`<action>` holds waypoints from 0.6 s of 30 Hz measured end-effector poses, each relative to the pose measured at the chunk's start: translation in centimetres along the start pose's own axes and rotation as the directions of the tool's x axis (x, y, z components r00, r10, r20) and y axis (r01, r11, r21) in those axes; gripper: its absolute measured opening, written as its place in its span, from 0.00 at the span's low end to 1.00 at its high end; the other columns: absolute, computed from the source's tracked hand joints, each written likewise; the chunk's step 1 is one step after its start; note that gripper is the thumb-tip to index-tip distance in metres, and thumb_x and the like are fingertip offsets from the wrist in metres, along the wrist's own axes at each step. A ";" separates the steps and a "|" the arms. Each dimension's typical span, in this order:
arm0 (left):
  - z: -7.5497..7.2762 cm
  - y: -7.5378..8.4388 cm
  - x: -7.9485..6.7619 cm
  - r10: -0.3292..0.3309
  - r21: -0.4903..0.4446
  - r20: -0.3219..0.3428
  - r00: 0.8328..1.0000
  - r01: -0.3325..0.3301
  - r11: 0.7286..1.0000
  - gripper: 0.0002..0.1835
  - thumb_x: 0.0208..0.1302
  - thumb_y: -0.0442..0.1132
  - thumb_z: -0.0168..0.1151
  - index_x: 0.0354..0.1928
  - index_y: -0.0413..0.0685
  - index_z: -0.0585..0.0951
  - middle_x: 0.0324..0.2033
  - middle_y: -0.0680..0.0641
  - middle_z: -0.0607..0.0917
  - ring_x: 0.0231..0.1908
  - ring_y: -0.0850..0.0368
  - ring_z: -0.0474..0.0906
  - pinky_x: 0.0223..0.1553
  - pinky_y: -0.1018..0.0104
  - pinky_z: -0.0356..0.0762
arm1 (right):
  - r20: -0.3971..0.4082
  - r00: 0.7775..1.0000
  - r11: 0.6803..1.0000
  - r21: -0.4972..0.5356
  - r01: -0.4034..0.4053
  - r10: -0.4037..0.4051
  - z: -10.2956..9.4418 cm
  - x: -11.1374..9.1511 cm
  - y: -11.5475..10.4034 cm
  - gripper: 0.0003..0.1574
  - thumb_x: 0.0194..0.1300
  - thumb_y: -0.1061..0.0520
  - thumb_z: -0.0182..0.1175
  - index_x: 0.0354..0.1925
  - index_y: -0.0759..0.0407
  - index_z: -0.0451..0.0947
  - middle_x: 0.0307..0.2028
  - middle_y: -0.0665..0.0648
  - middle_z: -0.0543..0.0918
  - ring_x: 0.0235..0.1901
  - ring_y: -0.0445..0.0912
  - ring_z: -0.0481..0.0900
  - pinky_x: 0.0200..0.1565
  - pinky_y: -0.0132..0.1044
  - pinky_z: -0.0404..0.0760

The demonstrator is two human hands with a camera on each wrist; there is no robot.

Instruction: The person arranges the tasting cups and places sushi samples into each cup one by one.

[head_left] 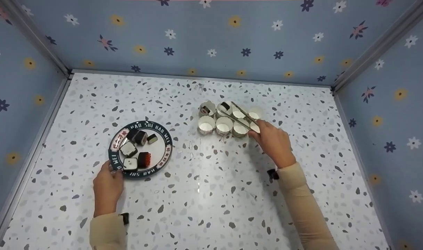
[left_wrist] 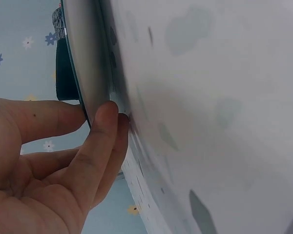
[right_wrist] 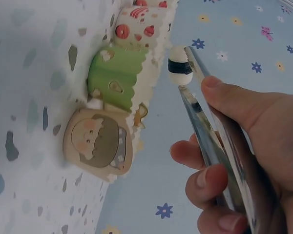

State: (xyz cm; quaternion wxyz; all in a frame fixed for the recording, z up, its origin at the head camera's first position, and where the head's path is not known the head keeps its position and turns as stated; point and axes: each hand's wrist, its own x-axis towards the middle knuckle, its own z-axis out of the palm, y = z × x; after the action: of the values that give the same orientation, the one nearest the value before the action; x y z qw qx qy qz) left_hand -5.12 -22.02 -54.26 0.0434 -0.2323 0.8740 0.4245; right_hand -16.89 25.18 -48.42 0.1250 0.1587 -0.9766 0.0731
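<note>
Largest in our field is the speckled counter [head_left: 204, 201], which fills the lower frame. At left of centre we find the plate [head_left: 166, 135], dark-rimmed and probably stiff; its edge offers the natural hold, and tilting it could set its loose sushi pieces [head_left: 146, 159] sliding. Right of centre, above the middle, stand two rows of fluted cups [head_left: 224, 133], which we judge light and easily knocked askew. At lower left, the left hand [head_left: 108, 182] pinches the plate's rim between thumb and fingers; right of centre, the right hand [head_left: 275, 142] squeezes metal tongs [right_wrist: 232, 146] between thumb and curled fingers. Smallest, we note the banded white piece [right_wrist: 179, 67], caught between the tong tips above the cups, upper centre in the right wrist view. We expect it to be light and, with its rounded surface, apt to roll or slip; it is best taken across the dark band with gentle, even pressure
</note>
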 end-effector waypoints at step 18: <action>-0.1 -0.1 -0.2 0.008 -0.009 -0.003 1.000 -0.008 1.000 0.30 0.75 0.32 0.48 0.73 0.26 0.55 0.61 0.24 0.72 0.59 0.30 0.71 0.59 0.39 0.68 | 0.040 0.999 0.989 -0.142 0.028 -0.023 -0.3 1.2 -0.6 0.25 0.63 0.42 0.69 0.40 0.63 0.77 0.24 0.58 0.78 0.12 0.53 0.70 0.13 0.47 0.71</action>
State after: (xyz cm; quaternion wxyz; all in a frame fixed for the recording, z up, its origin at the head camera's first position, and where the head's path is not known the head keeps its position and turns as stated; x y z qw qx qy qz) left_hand -4.90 -22.06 -54.25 0.0395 -0.2295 0.8732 0.4281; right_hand -17.70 24.28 -47.72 0.1184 0.1631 -0.9795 -0.0014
